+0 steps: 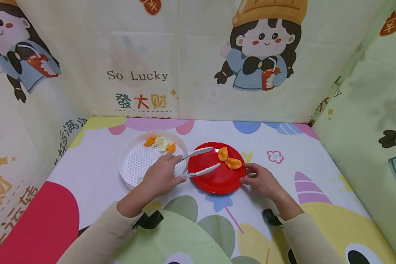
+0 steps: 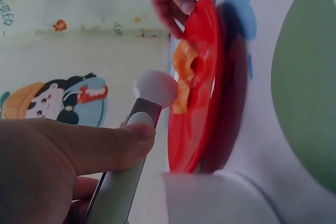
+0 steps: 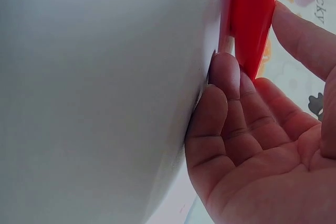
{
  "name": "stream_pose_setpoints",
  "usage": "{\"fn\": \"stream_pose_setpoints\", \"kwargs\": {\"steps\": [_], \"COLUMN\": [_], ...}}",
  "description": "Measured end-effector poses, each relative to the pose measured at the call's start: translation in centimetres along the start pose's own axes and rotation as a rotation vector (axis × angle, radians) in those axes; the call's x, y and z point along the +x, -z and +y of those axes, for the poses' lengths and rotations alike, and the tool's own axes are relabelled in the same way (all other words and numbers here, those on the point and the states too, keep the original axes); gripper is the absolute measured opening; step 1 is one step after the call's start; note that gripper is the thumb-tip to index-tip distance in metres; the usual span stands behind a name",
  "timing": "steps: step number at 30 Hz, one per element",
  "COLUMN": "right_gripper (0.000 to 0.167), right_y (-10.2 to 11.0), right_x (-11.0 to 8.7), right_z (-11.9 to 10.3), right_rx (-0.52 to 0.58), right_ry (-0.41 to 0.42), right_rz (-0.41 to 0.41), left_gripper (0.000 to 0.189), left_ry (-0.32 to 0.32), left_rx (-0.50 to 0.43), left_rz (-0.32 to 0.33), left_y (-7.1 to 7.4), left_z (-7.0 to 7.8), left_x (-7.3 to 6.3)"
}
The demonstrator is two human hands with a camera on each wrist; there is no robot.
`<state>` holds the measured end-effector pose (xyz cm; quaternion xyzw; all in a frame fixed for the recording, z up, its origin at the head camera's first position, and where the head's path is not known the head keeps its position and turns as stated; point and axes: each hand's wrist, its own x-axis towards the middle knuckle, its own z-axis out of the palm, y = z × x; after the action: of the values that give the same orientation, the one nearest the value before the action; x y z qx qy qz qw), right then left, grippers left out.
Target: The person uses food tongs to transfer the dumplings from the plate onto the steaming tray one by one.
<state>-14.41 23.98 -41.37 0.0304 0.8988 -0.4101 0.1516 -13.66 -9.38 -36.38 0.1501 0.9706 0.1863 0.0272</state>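
My left hand (image 1: 161, 175) grips a pair of tongs (image 1: 202, 171), whose two white-tipped arms are spread apart over the red plate (image 1: 214, 186). Nothing sits between the tips. On the plate lie two orange dumpling-shaped pieces (image 1: 233, 163), just beyond the tongs. My right hand (image 1: 262, 180) pinches the plate's right rim; in the right wrist view the thumb (image 3: 302, 38) is on the rim and the fingertips (image 3: 226, 72) are under it. The left wrist view shows the left thumb (image 2: 113, 148) pressed along one tong arm.
A round white tray (image 1: 125, 172) with a perforated base stands left of the plate, partly behind the left hand. Orange pieces (image 1: 150, 141) and pale pieces (image 1: 165, 146) lie near its back rim. Printed cloth walls (image 1: 191, 73) enclose the patterned table (image 1: 264, 139).
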Motion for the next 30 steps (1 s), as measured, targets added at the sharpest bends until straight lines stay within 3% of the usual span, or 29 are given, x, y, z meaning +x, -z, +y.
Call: {"fn": "stream_pose_setpoints", "kwargs": {"steps": [7,14,30], "right_gripper": [0.069,0.068,0.06], "right_y": [0.0,-0.1,0.0], "right_x": [0.0,-0.1,-0.2], "right_z": [0.0,-0.1,-0.3], "right_rx": [-0.01,0.001,0.007], "right_ry": [-0.004,-0.008,-0.003], "right_rz": [0.003,-0.002,0.002], "left_gripper": [0.078,0.078,0.079], "left_ry": [-0.059,-0.052,-0.055], "left_rx": [0.006,0.017,0.04], "left_rz": [-0.042,-0.099,-0.124], "left_y": [-1.3,-2.2,-3.0], "left_z": [1.8,3.4,4.8], "left_x": [1.3,2.7,4.1]}}
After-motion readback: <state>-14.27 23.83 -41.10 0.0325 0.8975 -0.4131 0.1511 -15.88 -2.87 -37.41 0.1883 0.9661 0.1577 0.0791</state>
